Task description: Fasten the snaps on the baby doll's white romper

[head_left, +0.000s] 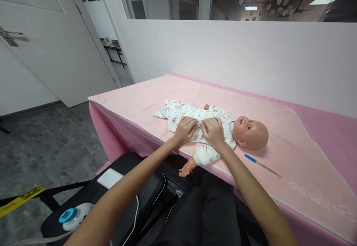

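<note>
Head view, looking down on a pink counter (320, 127) covered by a paler pink mat (295, 153). Baby doll (251, 132) flat on its back near the front edge, head to the right, dressed in a white printed romper (184, 112), one bare hand (186, 169) sticking out past the edge. Left hand (184, 128) and right hand (213, 131) both down on the doll's chest, side by side, nearly touching. Fingers (192, 122) of the left curled narrow and pinching the romper fabric at the front seam; fingers (208, 125) of the right bent likewise, gripping the cloth just beside them. Blue-capped thermometer (262, 165) lying on the mat just right of the doll's head, apart from both hands. Black bag (145, 190) below the counter's edge, white cable (137, 208) across it. White door (55, 41) open at left.
</note>
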### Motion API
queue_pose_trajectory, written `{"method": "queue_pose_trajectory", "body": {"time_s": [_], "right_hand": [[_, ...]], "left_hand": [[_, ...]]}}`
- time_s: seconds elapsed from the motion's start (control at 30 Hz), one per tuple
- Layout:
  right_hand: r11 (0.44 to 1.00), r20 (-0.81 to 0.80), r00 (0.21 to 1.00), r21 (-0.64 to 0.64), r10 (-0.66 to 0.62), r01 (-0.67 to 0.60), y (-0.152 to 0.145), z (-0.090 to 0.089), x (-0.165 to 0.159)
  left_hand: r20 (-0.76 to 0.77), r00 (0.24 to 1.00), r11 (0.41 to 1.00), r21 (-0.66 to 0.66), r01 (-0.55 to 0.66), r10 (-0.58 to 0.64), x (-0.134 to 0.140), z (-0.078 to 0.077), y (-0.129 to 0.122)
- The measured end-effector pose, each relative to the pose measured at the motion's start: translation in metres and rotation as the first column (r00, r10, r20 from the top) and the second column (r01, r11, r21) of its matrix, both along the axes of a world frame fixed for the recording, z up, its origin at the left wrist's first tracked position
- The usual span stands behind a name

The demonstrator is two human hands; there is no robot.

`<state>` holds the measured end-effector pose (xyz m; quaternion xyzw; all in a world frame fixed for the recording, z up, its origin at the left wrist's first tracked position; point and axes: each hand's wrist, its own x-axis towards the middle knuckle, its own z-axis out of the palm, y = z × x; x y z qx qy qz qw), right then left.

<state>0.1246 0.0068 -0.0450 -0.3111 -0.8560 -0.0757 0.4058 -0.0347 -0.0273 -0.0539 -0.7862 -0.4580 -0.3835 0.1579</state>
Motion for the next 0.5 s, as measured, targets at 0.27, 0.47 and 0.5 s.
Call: {"method": "queue_pose_trajectory", "body": {"time_s": [0.27,0.47,0.5], "right_hand": [[1.0,0.009,1.0,0.004,-0.003,0.003,-0.0002,0.0007,-0.0002],[1.0,0.007,1.0,0.016,0.004,-0.004,-0.0007,0.0009,-0.0002],[1.0,0.009,1.0,0.016,0.006,-0.006,-0.0007,0.001,-0.0001]], "left_hand": [[0.048,0.999,0.999,0.023,0.022,-0.023,-0.0008,0.0002,-0.0008],[0.002,1.0,0.999,0.036,0.008,-0.008,0.0003,0.0018,-0.0016],[-0.006,1.0,0.999,0.041,-0.003,0.003,0.0007,0.002,-0.0016]]}}
